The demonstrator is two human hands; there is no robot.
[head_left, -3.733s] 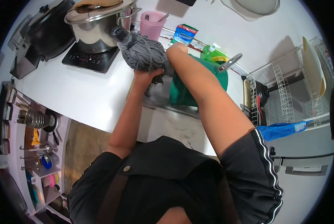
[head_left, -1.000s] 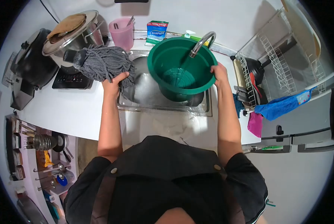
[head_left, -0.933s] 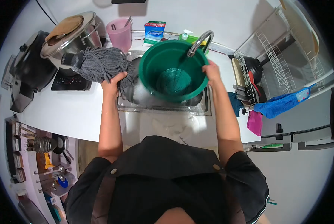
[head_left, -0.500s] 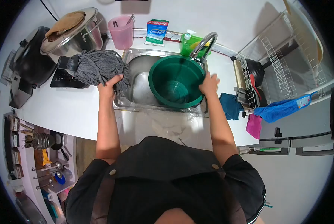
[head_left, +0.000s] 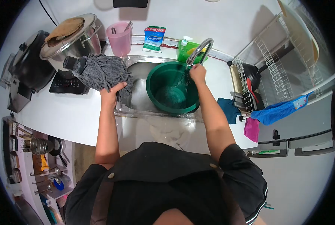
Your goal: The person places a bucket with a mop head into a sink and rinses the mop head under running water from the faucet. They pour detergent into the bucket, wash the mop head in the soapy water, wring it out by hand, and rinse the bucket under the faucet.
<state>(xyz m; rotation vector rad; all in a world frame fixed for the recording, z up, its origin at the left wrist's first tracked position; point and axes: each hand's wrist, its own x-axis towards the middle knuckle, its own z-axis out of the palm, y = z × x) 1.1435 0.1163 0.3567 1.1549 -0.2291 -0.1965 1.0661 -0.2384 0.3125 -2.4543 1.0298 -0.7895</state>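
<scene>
My left hand [head_left: 110,93] is closed around a grey string mop head [head_left: 102,73] with a black socket, held over the left edge of the metal sink [head_left: 137,77]. A green basin [head_left: 158,92] rests in the sink with some water inside. The curved metal faucet [head_left: 205,45] stands behind it, and water runs from it into the basin. My right hand [head_left: 197,73] is at the faucet, above the basin's right rim, with its fingers closed; whatever they grip is hidden.
Behind the sink are a pink cup [head_left: 118,39], a detergent packet [head_left: 154,38] and a green soap holder [head_left: 182,54]. A steel pot [head_left: 75,39] and an induction cooker [head_left: 67,84] are at left. At right are a teal cloth [head_left: 228,109] and a wire rack [head_left: 250,84].
The green basin has come down from my right hand's hold into the sink. My right hand has let go of its rim and moved to the faucet. My left hand keeps the mop head.
</scene>
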